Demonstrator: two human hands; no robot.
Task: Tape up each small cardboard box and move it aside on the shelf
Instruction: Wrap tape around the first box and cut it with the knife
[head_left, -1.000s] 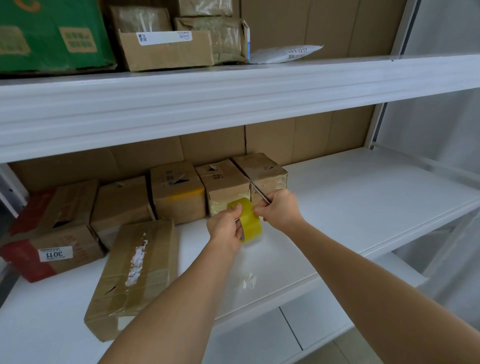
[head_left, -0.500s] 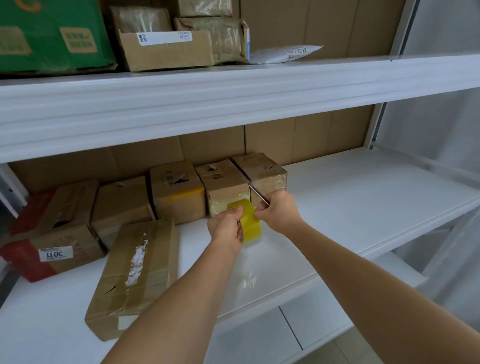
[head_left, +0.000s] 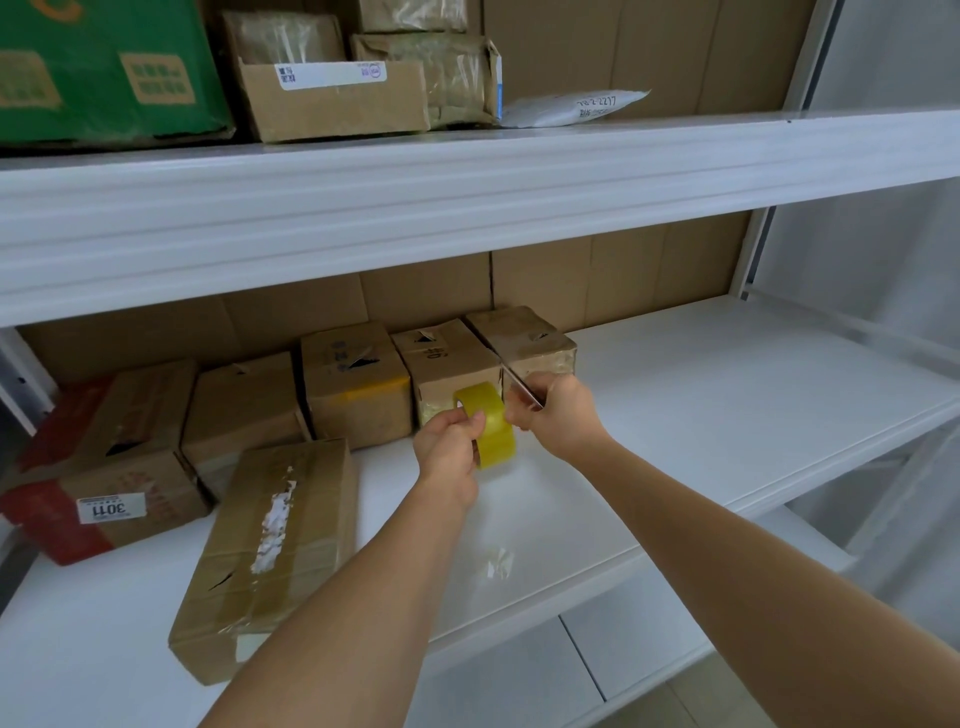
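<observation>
My left hand (head_left: 448, 449) grips a yellow tape roll (head_left: 492, 428) just above the white shelf (head_left: 701, 415). My right hand (head_left: 558, 415) touches the roll's right edge and holds a thin metal blade (head_left: 519, 387) that points up and left. Right behind the hands, several small cardboard boxes stand in a row against the back wall: the rightmost box (head_left: 524, 338), the one beside it (head_left: 447, 358), a third box (head_left: 353, 384), and more to the left. Whether a tape end is peeled off I cannot tell.
A long flat box (head_left: 270, 551) lies at the shelf's front left. A red and brown box with a 3011 label (head_left: 104, 483) sits at the far left. The upper shelf (head_left: 467, 187) carries a green carton (head_left: 98, 67) and parcels. A crumpled clear scrap (head_left: 498, 564) lies near the front edge.
Both hands and the tape roll have shifted slightly up and back toward the row of boxes. The grip on roll and blade is unchanged.
</observation>
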